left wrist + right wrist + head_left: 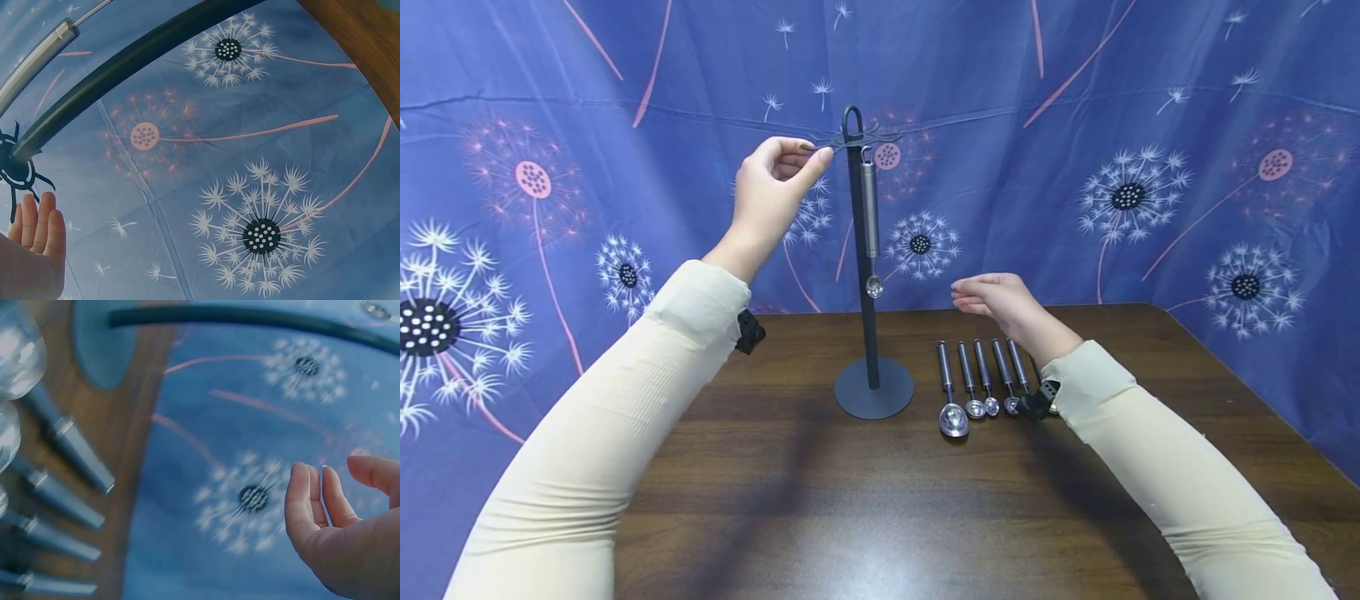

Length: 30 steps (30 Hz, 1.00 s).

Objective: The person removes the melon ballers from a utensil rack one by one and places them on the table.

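Observation:
A dark metal stand (863, 275) with a round base and a ring of hooks (850, 142) stands on the table. My left hand (767, 192) pinches the tip of a left-side hook between thumb and fingers; the left wrist view shows its fingers (44, 228) beside the hooks, thumb hidden. From a hook near the front hangs a small metal measuring spoon (870, 208), bowl down. My right hand (1000, 298) is in the air right of the stand, above the spoon row, fingers extended, loosely bent and holding nothing (350, 525).
Several metal measuring spoons (953, 417) lie in a row right of the stand, handles pointing away; the right forearm partly covers the row's right end. A wooden table (880, 517) reaches back to a blue dandelion-print cloth (1000, 192).

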Motion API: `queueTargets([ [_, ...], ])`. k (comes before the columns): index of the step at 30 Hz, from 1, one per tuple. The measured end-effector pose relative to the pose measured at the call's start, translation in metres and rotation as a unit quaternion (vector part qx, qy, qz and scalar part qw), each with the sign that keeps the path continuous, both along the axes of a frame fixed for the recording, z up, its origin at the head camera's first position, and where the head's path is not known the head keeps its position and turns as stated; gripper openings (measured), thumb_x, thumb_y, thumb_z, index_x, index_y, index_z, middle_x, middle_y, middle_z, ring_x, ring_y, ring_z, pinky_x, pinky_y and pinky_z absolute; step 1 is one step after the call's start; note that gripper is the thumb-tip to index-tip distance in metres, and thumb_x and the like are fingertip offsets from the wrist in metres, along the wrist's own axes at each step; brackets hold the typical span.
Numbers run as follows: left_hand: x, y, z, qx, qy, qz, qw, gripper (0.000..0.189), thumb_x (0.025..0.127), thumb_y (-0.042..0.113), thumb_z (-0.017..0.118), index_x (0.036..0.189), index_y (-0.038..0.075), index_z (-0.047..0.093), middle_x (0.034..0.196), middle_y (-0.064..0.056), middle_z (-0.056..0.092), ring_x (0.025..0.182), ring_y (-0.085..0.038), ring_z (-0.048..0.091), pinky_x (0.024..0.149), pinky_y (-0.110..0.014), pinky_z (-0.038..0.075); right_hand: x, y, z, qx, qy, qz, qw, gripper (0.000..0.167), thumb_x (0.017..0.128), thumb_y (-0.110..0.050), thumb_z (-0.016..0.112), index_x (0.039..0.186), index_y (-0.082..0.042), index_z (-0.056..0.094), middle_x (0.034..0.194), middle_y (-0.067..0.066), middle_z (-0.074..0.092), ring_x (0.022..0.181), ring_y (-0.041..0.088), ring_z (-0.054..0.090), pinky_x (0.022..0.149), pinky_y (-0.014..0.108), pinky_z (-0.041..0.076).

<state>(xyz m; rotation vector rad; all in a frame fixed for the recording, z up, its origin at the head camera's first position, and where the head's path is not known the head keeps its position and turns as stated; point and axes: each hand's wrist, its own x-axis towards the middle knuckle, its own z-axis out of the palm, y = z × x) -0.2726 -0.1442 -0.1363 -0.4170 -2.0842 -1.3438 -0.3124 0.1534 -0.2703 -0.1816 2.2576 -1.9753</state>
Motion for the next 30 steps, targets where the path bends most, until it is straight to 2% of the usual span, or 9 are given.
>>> queueTargets([
  [7,0.002,0.001,-0.001,0.006,-0.002,0.004,1.0,0.039,0.089,0.04,0.069,0.114,0.011,0.062,0.096,0.007,0.061,0.089,-0.008,0.059,0.079,-0.021,0.047,0.014,-0.042,0.031,-0.065,0.05,0.028,0.9962,0.04,0.095,-0.02,0.064,0.125,0.005,0.056,0.094,0.001,0.071,0.091,0.015,0.069,0.105,0.042,0.046],
  [11,0.001,0.002,-0.002,0.01,-0.004,0.007,0.9999,0.041,0.089,0.041,0.069,0.115,0.011,0.062,0.097,0.006,0.061,0.09,-0.008,0.059,0.08,-0.021,0.047,0.021,-0.062,0.043,-0.104,0.066,0.055,0.9909,0.037,0.094,-0.021,0.064,0.123,0.002,0.059,0.108,0.012,0.069,0.099,0.021,0.067,0.103,0.041,0.048],
  [13,0.001,0.003,-0.002,0.006,-0.008,0.007,0.9999,0.043,0.089,0.042,0.068,0.118,0.011,0.061,0.099,0.006,0.061,0.092,-0.008,0.059,0.082,-0.021,0.047,0.024,-0.069,0.048,-0.117,0.075,0.061,0.9885,0.035,0.095,-0.021,0.064,0.122,0.001,0.06,0.111,0.014,0.068,0.101,0.023,0.066,0.101,0.04,0.05],
  [17,0.0,0.005,-0.003,0.006,-0.011,0.006,0.9999,0.044,0.09,0.042,0.067,0.12,0.011,0.06,0.1,0.005,0.06,0.094,-0.008,0.059,0.085,-0.022,0.048,0.028,-0.081,0.056,-0.138,0.094,0.079,0.9828,0.034,0.096,-0.019,0.062,0.123,0.002,0.059,0.101,0.007,0.07,0.099,0.021,0.066,0.103,0.04,0.049],
  [23,-0.001,0.004,-0.002,0.021,-0.002,-0.006,0.9998,0.044,0.089,0.038,0.069,0.12,0.008,0.061,0.095,0.007,0.059,0.089,-0.008,0.058,0.079,-0.021,0.046,0.031,-0.092,0.063,-0.16,0.123,0.095,0.9748,0.034,0.096,-0.012,0.06,0.126,0.005,0.058,0.093,0.0,0.07,0.091,0.014,0.067,0.103,0.038,0.048],
  [30,0.0,0.002,-0.001,0.022,0.001,-0.014,0.9996,0.045,0.087,0.038,0.072,0.121,0.011,0.062,0.093,0.007,0.06,0.088,-0.008,0.059,0.077,-0.021,0.046,0.029,-0.098,0.062,-0.171,0.138,0.097,0.9708,0.035,0.095,-0.007,0.06,0.127,0.007,0.056,0.091,-0.002,0.07,0.084,0.012,0.067,0.094,0.03,0.053],
])
